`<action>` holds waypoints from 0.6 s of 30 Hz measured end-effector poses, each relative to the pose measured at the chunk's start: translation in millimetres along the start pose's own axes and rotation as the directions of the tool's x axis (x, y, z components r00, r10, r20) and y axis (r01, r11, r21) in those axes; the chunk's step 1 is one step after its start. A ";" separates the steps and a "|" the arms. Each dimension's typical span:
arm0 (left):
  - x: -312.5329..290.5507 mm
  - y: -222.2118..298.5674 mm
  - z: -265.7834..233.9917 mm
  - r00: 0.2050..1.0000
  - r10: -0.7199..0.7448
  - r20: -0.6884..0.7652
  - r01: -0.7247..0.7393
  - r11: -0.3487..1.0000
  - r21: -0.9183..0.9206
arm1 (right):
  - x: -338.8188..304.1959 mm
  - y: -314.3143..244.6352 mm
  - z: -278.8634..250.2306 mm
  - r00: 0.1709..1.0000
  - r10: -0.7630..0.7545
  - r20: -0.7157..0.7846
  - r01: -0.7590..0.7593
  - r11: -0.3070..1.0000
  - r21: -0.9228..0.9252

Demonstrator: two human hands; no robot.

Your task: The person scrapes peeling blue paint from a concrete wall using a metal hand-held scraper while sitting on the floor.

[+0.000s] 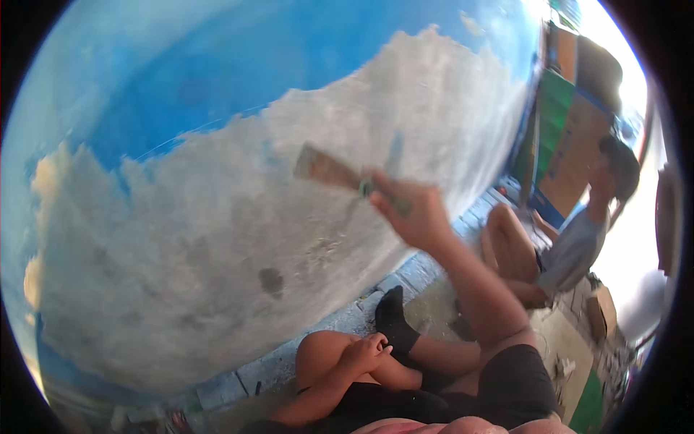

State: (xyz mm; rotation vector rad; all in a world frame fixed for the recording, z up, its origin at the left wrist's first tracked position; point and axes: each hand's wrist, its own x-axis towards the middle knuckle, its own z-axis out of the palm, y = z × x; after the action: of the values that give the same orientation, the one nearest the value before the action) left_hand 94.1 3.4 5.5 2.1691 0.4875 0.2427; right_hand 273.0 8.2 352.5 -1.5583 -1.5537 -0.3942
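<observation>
My right hand (418, 211) is closed round the handle of a scraper (329, 170). Its wide, worn blade points left and is raised before the wall; motion blurs it, so I cannot tell whether it touches. Curved by the lens, the wall has blue paint (217, 79) above and a bare grey patch (217, 239) with a ragged upper edge. My left hand (366, 354) rests on my bent knee, its fingers curled in, and no tool shows in it.
To the right another person (578, 246) sits on the ground close to the wall. Behind that person lean cardboard (575, 159) and a green panel (555, 108). Grey paving blocks (416, 273) run along the wall's foot. A small brown box (601, 312) lies at the right.
</observation>
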 end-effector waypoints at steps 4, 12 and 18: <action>3.9 -14.2 14.1 1.000 0.026 0.001 -0.026 1.000 0.012 | -152.8 64.6 39.3 0.832 0.444 0.334 -0.543 0.776 0.322; 9.7 13.3 14.0 0.999 -0.045 -0.008 0.046 0.984 0.172 | -384.7 113.8 30.3 0.509 0.584 0.633 -0.846 0.474 0.243; 13.5 -9.6 13.6 1.000 -0.030 -0.011 0.030 0.999 0.027 | -407.1 124.6 0.4 0.524 0.636 0.566 -0.832 0.526 0.179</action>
State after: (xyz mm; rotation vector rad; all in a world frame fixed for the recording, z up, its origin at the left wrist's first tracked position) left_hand 108.5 4.5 -10.3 2.1859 0.5312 0.2321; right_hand 319.0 -233.4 5.0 -1.8392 -0.9641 0.8275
